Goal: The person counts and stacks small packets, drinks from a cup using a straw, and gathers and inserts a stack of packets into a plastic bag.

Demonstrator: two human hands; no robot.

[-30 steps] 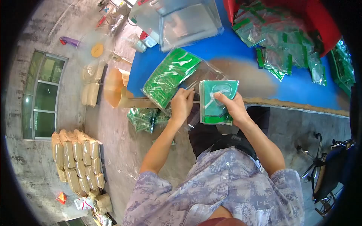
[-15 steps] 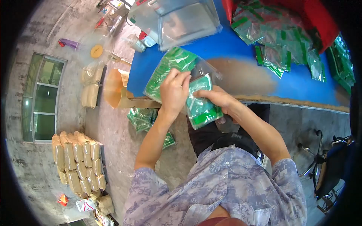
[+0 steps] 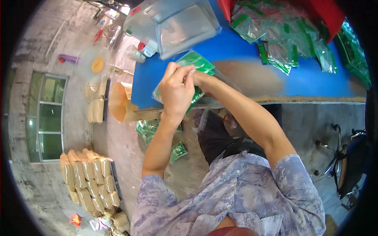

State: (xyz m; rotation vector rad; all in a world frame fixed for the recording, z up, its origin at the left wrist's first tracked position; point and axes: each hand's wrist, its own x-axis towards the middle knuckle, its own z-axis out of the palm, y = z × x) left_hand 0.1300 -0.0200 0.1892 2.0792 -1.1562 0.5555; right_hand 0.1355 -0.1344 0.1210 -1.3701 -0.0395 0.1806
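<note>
My left hand (image 3: 177, 86) is closed at the table's left front edge, over a clear bag with green contents (image 3: 195, 61). Its fingers pinch near the bag, but what they hold is hidden. My right hand (image 3: 198, 79) reaches across from the right and lies mostly behind the left one, so its fingers cannot be seen. Green packaging shows above and just below both hands. Loose clear film (image 3: 202, 120) hangs below the table edge.
A blue table (image 3: 149, 82) bears a clear plastic container (image 3: 189, 31), a small white bottle (image 3: 147, 49) and flat green-edged packets (image 3: 283, 47) beside a red bag (image 3: 327, 15). Green packets (image 3: 178, 152) lie on the floor. A wheeled chair (image 3: 352, 165) stands right.
Both hands have moved up and left over the green bag. The green packet stack that my right hand held is now mostly hidden behind the hands. The view has shifted slightly.
</note>
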